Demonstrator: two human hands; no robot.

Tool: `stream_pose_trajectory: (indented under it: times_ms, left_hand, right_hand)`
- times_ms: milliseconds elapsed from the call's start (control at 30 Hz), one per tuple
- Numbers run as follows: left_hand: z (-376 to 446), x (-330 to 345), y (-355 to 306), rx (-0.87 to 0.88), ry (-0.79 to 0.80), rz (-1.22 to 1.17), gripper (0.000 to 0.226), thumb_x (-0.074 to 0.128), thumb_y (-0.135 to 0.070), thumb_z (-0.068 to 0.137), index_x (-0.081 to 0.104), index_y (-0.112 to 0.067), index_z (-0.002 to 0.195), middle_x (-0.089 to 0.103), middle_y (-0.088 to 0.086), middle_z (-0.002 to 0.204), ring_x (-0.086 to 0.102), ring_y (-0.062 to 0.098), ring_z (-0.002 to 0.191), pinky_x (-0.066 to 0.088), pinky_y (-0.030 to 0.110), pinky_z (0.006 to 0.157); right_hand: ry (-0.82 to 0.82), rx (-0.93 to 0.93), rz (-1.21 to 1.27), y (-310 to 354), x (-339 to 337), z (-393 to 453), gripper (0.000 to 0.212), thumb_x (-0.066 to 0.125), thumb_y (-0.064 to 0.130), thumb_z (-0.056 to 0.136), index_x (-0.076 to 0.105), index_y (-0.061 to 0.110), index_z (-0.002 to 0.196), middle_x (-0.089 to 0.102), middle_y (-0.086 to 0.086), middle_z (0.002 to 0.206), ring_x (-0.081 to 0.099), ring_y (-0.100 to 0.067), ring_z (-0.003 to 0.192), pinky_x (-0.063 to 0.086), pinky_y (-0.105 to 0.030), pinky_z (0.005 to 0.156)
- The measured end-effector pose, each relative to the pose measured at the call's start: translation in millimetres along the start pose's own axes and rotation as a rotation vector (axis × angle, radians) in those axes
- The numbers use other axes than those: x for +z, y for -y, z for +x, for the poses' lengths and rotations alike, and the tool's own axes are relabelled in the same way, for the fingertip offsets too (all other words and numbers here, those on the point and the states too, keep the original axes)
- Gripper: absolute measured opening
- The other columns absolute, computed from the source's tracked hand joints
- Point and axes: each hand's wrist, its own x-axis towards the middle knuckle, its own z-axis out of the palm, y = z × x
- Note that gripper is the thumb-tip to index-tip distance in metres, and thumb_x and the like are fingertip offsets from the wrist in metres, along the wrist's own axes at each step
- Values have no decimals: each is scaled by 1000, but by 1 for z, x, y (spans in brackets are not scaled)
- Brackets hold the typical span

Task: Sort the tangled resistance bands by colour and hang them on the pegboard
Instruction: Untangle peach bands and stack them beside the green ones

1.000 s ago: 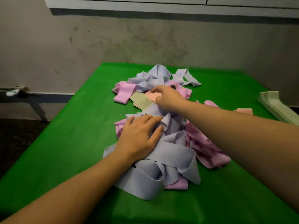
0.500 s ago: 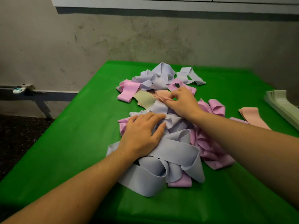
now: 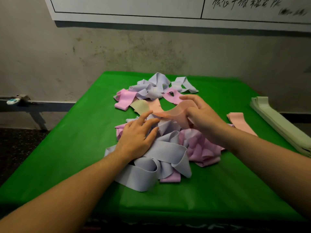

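the room was dim, the corners of my view falling off into dark. light came from above and ahead, brightest on the green table [image 3: 70, 148] around the middle, while its near edge sank into shadow. the white board [image 3: 127, 9] cast a dark strip on the wall [image 3: 101, 52] below it. straight edges bowed outward at the sides. my forearms near the bottom looked soft, and the board's writing was smeared.
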Motion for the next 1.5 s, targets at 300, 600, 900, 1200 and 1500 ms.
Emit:
stream_pose_trajectory:
  times_ms: [300,600,900,1200,1500]
  left_hand:
    - [11,-19,-14,-90,204,69,45,36,-52,90,48,-43,132,40,-11,146,45,17,130,26,53,112]
    - [-7,-55,-111,155,35,-281,65,55,-60,80,46,-33,139,56,-6,138,50,15,123,35,51,110]
    - [-21,-59,-186,18,-70,-793,16,74,-20,88,64,-32,88,66,-12,81,58,-2,71,50,25,69]
    - [-37,-75,-224,-166,-90,-896,11,62,-17,97,62,-21,87,67,1,86,60,11,74,49,23,62]
    - [-62,-82,-246,-227,6,-941,9,62,-25,97,63,-18,90,69,8,96,63,23,83,52,34,66]
  right_hand:
    - [13,157,1,10,-20,-41,13,55,21,90,62,11,94,59,-7,93,52,-20,77,38,-26,55]
    - [80,168,191,42,-51,-90,8,61,20,90,61,19,98,63,-11,91,58,-15,71,36,-27,55]
    - [12,102,253,51,-78,-139,36,73,8,82,49,13,108,66,-19,114,67,-28,93,55,-45,79]
    - [-91,-32,-45,58,-116,-192,28,76,26,84,56,18,101,73,-7,99,65,-17,71,48,-26,50]
    - [-6,28,91,63,-132,-229,31,76,11,80,68,8,110,69,-1,90,58,-11,76,48,-24,63]
